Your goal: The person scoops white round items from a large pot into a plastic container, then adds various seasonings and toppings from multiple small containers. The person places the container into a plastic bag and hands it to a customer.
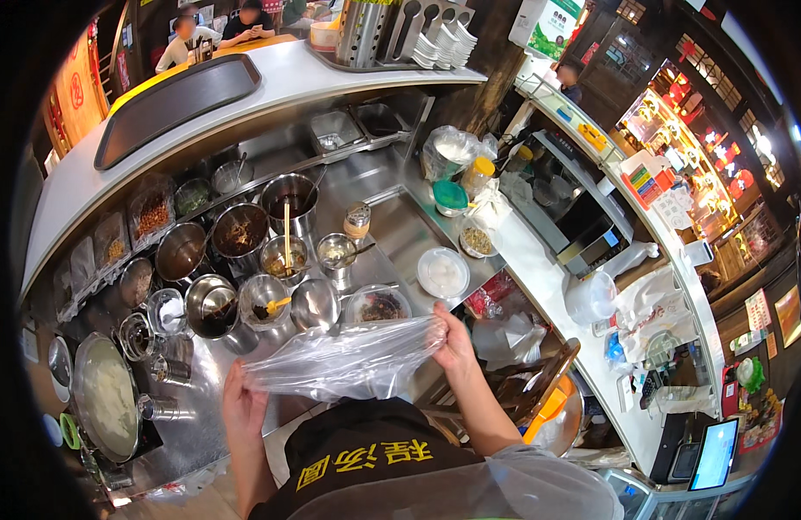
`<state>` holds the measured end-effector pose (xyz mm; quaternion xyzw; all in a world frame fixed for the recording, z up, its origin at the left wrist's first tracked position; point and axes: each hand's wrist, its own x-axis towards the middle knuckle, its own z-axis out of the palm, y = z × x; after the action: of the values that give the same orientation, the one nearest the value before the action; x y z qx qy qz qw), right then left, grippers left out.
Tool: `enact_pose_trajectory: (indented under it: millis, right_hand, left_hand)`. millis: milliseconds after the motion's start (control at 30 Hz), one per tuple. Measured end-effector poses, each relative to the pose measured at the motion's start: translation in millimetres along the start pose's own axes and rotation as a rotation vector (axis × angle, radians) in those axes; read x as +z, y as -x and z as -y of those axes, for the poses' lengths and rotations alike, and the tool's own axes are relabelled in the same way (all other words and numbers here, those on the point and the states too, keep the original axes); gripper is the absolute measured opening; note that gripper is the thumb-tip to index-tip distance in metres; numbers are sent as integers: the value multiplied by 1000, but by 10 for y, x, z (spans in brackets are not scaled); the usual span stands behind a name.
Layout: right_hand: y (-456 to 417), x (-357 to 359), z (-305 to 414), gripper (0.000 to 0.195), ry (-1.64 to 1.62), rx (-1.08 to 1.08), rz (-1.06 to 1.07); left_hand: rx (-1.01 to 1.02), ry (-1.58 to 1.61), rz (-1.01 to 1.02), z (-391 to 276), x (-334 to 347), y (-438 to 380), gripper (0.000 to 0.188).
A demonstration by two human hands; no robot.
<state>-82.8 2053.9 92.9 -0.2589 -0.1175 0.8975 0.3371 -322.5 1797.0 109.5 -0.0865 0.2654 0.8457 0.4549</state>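
Note:
Between my two hands stretches a sheet of clear plastic, film or a bag [348,357], pulled wide in front of my dark apron [368,435]. My left hand [242,400] grips its left end, and my right hand [451,338] pinches its right end. Just beyond the plastic stand a plastic tub of dark, mixed dry seasoning [378,305] and a shiny steel bowl [315,304]. A round, lidded plastic container with white contents [443,272] sits past my right hand. The plastic partly hides the counter's near edge.
Steel pots of dark sauce [240,231] crowd the steel counter, one jar holding chopsticks [287,234]. A large round pan with pale contents [108,396] stands at left. A wooden chair [543,377] is close on my right. Seated people are beyond the raised white ledge [296,81].

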Motion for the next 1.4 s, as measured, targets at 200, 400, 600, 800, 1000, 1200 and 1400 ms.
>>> enact_pose_trajectory:
  millis: [200, 400, 600, 800, 1000, 1200, 1400]
  right_hand:
    - [212, -168, -265, 31, 1700, -539, 248]
    - [-48, -649, -610, 36, 1097, 42, -328]
    - [-478, -1187, -194, 59, 824, -121, -487]
    - [-1268, -1526, 633, 51, 378, -61, -452]
    - [-1310, -1574, 542, 33, 442, -167, -400]
    - [-1066, -1361, 441, 38, 502, -253, -572]
    - [-715, -974, -378, 37, 909, 236, -224]
  left_hand:
    - [-287, -154, 1, -172, -768, -198, 25]
    - [439, -1655, -32, 163, -760, 139, 13]
    - [406, -1363, -552, 225, -1593, -57, 17]
    - [491, -1994, -582, 430, -1680, -169, 85]
    - [-42, -1258, -327, 137, -1184, -513, 80]
    - [-85, -1236, -157, 328, -1308, -891, 42]
    - [236, -1396, -117, 589, -1120, -724, 8]
